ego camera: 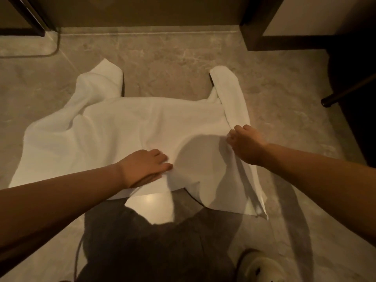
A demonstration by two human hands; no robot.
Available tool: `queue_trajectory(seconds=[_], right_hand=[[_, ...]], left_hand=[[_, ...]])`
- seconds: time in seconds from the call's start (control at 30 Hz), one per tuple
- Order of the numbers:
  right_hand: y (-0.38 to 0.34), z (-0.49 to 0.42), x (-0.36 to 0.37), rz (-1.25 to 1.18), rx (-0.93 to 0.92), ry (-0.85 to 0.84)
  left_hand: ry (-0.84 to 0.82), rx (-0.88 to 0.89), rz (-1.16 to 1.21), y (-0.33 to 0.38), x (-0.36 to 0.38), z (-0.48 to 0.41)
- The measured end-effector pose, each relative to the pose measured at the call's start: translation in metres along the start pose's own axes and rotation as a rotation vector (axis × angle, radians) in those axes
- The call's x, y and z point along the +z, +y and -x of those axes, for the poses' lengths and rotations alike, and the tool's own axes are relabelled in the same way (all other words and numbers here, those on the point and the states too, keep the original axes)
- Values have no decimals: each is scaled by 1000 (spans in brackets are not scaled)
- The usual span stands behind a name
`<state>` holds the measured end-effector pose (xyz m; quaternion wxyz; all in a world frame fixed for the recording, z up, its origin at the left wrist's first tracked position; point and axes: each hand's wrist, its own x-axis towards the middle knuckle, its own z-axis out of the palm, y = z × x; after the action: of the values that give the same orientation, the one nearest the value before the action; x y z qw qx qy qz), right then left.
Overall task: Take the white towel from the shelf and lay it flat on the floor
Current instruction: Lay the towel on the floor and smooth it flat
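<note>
Two hands' grip on white towel [126, 129]

A pale rounded bath mat [24, 47] lies far ahead and left of the hands. A dark wooden door frame [252, 23] stands ahead to the right, and a dark round furniture leg [345, 92] slants just beyond the right hand. A light-coloured slipper [258, 267] sits below the hands, near the right.
</note>
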<state>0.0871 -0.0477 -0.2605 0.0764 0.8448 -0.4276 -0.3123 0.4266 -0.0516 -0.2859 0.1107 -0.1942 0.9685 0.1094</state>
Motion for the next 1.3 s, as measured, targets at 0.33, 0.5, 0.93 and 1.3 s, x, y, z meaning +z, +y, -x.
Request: queue_trajectory(seconds=[0.33, 0.5, 0.93, 1.3], right_hand=[[23, 13, -3, 61, 286, -270], [25, 17, -1, 43, 338, -386], [20, -60, -43, -516, 245, 181], [30, -99, -30, -685, 345, 47]], left_hand=[[106, 310, -198, 23, 11, 2], [21, 290, 33, 43, 20, 3], [289, -576, 230, -82, -39, -29], [236, -599, 466, -102, -36, -34]])
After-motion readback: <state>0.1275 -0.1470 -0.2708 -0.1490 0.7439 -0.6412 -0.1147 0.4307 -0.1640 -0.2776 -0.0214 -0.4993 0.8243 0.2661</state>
